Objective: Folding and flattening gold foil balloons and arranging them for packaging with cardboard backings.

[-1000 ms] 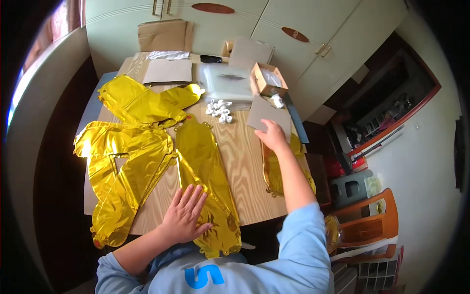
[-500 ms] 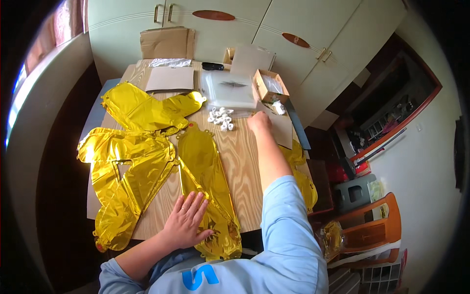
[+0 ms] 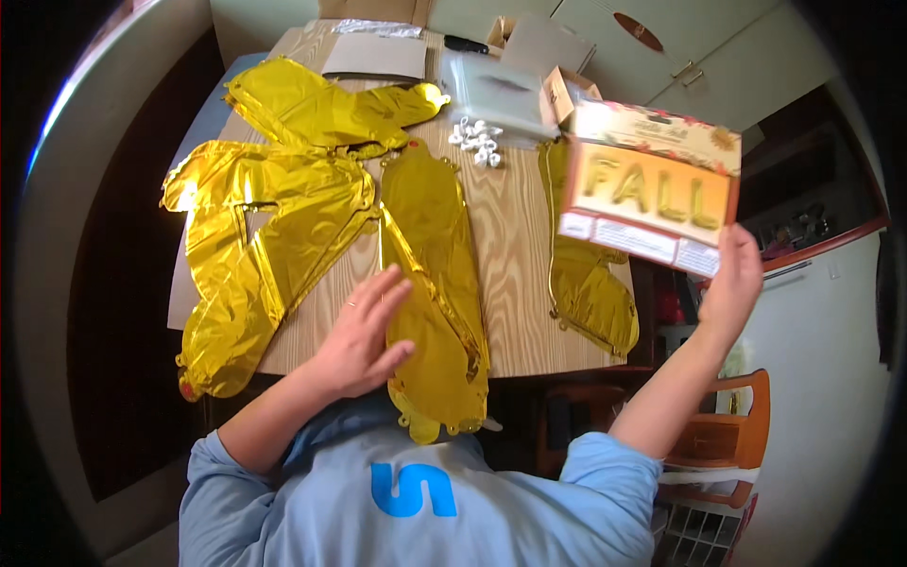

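Observation:
My right hand (image 3: 735, 283) grips a printed package card (image 3: 652, 184) by its lower right corner, holding it up over the table's right side. The card has an orange picture of gold letter balloons and a leaf border. My left hand (image 3: 364, 335) is open, fingers apart, by the long flat gold foil balloon (image 3: 430, 283) in front of me; whether it touches the foil I cannot tell. A gold foil balloon (image 3: 265, 203) shaped like a letter lies flat at the left, with another gold foil piece (image 3: 326, 106) beyond it. One more gold foil balloon (image 3: 590, 288) lies under the raised card.
Several small white rolls (image 3: 475, 142) sit in a pile mid-table. Behind them are clear plastic bags (image 3: 496, 99), a grey-brown card stack (image 3: 376, 57), a black object (image 3: 466, 44) and an open cardboard box (image 3: 565, 90). A wooden chair (image 3: 727, 435) stands at the right.
My right hand has lifted the card off the table's right side and brought it up and to the right, uncovering the gold balloon there. My left hand has risen slightly. The view has tilted down.

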`<action>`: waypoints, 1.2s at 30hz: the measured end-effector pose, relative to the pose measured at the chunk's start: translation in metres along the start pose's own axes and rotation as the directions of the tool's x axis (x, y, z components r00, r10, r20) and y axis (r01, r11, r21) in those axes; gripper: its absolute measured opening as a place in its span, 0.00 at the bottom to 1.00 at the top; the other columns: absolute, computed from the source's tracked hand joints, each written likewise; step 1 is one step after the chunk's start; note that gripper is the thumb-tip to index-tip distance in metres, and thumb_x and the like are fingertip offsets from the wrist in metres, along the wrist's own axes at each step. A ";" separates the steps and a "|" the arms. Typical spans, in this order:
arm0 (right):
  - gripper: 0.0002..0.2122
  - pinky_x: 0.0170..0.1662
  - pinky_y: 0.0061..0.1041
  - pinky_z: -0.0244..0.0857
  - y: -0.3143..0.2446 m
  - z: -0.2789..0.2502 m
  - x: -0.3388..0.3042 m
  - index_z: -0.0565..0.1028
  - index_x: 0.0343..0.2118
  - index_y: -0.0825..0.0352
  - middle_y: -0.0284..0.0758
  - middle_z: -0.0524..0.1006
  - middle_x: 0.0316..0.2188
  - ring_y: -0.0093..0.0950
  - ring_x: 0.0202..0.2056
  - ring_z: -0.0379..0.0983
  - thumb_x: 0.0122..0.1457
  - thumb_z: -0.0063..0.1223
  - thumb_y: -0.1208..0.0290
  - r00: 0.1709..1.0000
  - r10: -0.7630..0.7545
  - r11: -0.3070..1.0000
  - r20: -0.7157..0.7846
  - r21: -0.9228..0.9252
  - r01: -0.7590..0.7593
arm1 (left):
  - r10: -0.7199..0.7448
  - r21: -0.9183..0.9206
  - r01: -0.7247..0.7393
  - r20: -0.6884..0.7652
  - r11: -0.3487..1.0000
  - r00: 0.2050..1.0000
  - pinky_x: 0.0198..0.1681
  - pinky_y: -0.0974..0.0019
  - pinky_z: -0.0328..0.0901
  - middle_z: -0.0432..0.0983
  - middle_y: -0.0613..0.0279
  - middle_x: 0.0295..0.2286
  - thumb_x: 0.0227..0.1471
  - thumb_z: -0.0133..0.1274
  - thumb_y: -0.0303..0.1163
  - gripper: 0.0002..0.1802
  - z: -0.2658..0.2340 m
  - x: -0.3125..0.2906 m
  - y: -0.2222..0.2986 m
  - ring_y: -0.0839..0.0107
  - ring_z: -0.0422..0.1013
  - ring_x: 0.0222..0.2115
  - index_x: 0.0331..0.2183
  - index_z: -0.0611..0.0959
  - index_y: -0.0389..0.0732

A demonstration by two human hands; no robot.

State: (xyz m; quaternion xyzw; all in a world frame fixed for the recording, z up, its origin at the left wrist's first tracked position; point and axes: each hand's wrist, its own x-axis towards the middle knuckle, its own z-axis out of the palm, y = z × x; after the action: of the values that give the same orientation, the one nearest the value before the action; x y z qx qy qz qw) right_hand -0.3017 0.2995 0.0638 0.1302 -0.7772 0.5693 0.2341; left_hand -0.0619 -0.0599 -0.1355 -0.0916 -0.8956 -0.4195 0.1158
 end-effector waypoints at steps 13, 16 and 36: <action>0.15 0.39 0.30 0.73 0.091 0.123 -0.177 0.74 0.45 0.74 0.38 0.81 0.30 0.31 0.31 0.79 0.63 0.59 0.67 0.843 0.174 0.952 0.509 -0.305 -0.012 | 0.163 0.294 -0.168 0.042 0.941 0.986 0.66 0.43 0.53 0.65 0.47 0.60 0.48 0.64 0.39 0.35 -0.027 -0.014 0.015 0.43 0.59 0.62 0.57 0.74 0.40; 0.18 0.49 0.39 0.69 0.068 0.099 -0.182 0.73 0.50 0.71 0.43 0.78 0.39 0.41 0.44 0.76 0.60 0.59 0.68 0.803 -0.093 0.820 0.589 -0.412 0.397 | 0.170 0.286 -0.209 0.154 0.935 0.973 0.66 0.43 0.54 0.67 0.48 0.58 0.46 0.66 0.41 0.36 -0.017 -0.015 0.006 0.45 0.61 0.61 0.55 0.76 0.40; 0.10 0.47 0.31 0.64 0.068 0.069 -0.287 0.80 0.42 0.64 0.32 0.79 0.40 0.28 0.44 0.74 0.58 0.57 0.70 0.421 -0.690 0.515 0.589 -0.009 0.857 | 0.182 0.408 -0.243 0.183 0.880 0.966 0.67 0.44 0.54 0.69 0.52 0.58 0.37 0.60 0.29 0.39 -0.011 -0.043 0.006 0.51 0.63 0.62 0.57 0.75 0.43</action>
State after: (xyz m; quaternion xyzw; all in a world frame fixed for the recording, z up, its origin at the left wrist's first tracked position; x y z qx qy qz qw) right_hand -0.1024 0.2375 -0.1560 0.5865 -0.7344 0.2060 0.2724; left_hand -0.0174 -0.0672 -0.1370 -0.1911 -0.9559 -0.1907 0.1156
